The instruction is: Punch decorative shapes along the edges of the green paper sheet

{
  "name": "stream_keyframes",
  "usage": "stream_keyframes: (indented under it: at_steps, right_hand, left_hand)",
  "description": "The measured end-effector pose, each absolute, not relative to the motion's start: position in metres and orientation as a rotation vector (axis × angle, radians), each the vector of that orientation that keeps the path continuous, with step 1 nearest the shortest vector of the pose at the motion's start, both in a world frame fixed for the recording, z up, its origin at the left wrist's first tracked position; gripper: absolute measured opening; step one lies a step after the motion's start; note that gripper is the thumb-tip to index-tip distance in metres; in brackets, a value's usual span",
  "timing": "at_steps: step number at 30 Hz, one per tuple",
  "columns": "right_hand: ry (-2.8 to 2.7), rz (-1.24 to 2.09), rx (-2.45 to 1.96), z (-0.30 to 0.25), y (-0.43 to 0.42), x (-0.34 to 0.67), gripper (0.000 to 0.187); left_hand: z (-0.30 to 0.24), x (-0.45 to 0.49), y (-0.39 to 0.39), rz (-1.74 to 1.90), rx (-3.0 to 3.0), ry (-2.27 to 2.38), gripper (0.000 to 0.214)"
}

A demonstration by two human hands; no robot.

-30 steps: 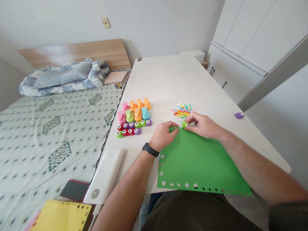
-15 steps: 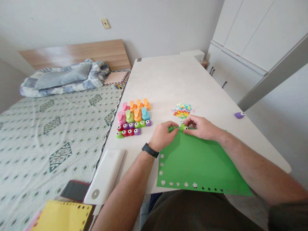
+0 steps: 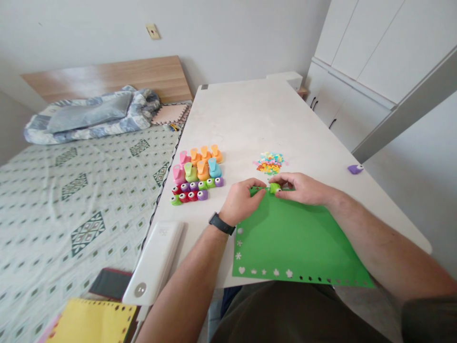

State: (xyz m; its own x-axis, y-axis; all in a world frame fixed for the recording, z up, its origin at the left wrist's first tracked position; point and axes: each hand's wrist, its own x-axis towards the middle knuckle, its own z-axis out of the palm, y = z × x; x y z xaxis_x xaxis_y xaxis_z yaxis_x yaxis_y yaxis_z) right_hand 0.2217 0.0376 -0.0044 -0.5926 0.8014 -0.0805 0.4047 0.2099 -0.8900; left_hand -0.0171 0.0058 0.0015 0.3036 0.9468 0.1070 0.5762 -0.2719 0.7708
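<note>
A green paper sheet [image 3: 293, 238] lies on the white table [image 3: 257, 119], with small shapes punched along its near and left edges. My left hand [image 3: 241, 202] pinches the sheet's far left corner, fingers closed on the paper. My right hand [image 3: 303, 188] grips a small green craft punch [image 3: 274, 188] set on the sheet's far edge, right beside my left fingertips. Just beyond the punch lies a little heap of colourful punched paper shapes [image 3: 269, 163].
Several coloured craft punches [image 3: 197, 174] stand grouped left of my hands. A purple punch [image 3: 355, 168] sits near the table's right edge. A white power bank [image 3: 153, 262], a dark phone [image 3: 110, 282] and a yellow sheet [image 3: 91, 324] lie at lower left. The bed [image 3: 78, 190] borders the table's left side.
My right hand has settled lower onto the green punch at the sheet's far edge. The left hand holds its pinch. The view has shifted slightly.
</note>
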Motion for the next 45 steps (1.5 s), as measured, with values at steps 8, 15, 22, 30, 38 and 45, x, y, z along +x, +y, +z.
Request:
stream_keyframes:
  at_steps: [8, 15, 22, 30, 38, 45]
  right_hand:
    - [-2.081, 1.341, -1.133, -0.0029, 0.0365, 0.2193, 0.043]
    - [-2.029, 1.401, -1.092, -0.0058, 0.0368, 0.2201, 0.043]
    - [-1.995, 1.425, -1.094, -0.0061, 0.0362, 0.2185, 0.038]
    - [-1.984, 1.418, -1.094, -0.0058, 0.0349, 0.2168, 0.042]
    - [-1.99, 1.422, -1.12, -0.0063, 0.0347, 0.2155, 0.039]
    - [-1.967, 1.399, -1.185, -0.009, 0.0346, 0.2136, 0.036]
  left_hand:
    - [0.0027, -0.0174, 0.006, 0.768, 1.948, 1.354, 0.023]
    - [0.003, -0.0175, 0.006, 0.792, 1.949, 1.348, 0.021]
    - [0.001, -0.0177, 0.0063, 0.793, 1.96, 1.346, 0.021]
    - [0.003, -0.0171, 0.0061, 0.785, 1.959, 1.339, 0.022]
    - [0.0041, -0.0164, 0.0052, 0.781, 1.97, 1.331, 0.02]
    - [0.0045, -0.0165, 0.0049, 0.781, 1.968, 1.325, 0.021]
